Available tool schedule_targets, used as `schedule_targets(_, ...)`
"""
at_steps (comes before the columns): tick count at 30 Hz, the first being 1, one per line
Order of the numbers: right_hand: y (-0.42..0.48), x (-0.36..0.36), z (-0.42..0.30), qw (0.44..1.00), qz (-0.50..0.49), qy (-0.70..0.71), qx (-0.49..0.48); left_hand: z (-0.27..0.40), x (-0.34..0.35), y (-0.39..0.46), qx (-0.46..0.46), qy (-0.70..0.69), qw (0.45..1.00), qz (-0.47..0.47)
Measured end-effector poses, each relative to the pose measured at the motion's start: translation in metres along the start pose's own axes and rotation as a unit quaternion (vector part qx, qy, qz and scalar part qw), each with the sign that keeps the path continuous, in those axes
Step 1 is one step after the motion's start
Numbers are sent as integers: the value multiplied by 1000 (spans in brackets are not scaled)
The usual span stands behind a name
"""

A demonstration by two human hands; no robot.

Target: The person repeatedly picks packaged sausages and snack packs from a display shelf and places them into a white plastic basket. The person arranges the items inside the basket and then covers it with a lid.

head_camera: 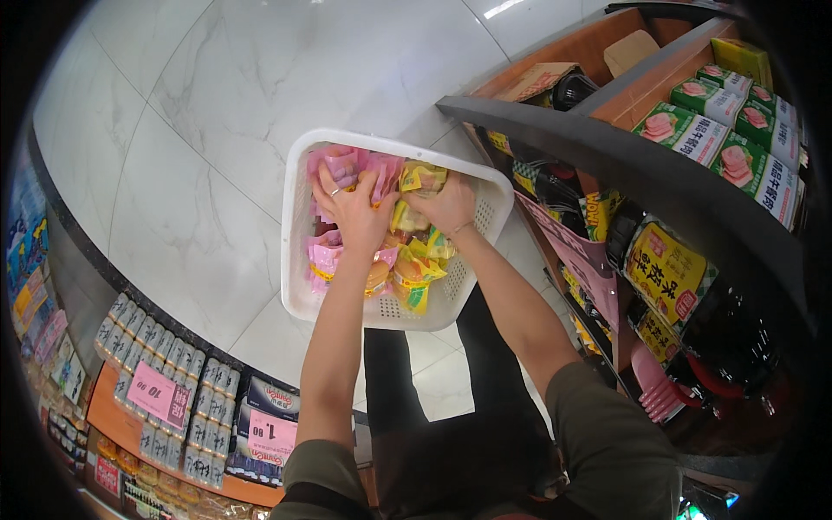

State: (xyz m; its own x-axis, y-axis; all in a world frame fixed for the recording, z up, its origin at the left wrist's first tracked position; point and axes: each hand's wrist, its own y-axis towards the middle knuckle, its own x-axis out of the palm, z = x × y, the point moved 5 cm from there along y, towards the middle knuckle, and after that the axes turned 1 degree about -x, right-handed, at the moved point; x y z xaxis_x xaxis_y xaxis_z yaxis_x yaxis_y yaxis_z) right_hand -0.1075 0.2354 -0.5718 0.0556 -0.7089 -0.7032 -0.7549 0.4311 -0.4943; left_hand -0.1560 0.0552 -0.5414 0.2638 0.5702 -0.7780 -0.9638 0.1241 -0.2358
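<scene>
A white perforated plastic basket (301, 273) holds several wrapped snack packs. Pink packs (325, 253) lie at its left, yellow and green packs (411, 270) towards its right. Inside the far left part, my left hand (354, 208), with a ring on one finger, is spread over pink packs, its fingers and thumb around part of them. My right hand (448, 205) reaches into the far right part and grasps a yellow pack (422, 177). The hands are close together, and the fingertips of both are partly hidden among the wrappers.
Marble-look floor tiles (214, 188) surround the basket. On the right stand shelves (520, 114) with boxed canned meat (689, 130) and large dark sauce bottles (676, 279). At lower left are stacked cans (156, 351) with pink price cards (158, 393). My dark-clothed legs are below the basket.
</scene>
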Motion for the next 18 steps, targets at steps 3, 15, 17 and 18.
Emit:
schedule_targets(3,1,0,0,997,-69,-17,-4,-17,-2,3,73,-21,997,-14)
schedule_targets(15,-40,42,22,949,36,-288,-126,-17,17,18,121,102,976,-147)
schedule_targets(17,-31,37,23,962,7,-258,-95,-14,12,27,111,92,978,-148)
schedule_targets(18,-26,34,22,967,-7,-241,-82,-13,8,28,105,95,980,-143)
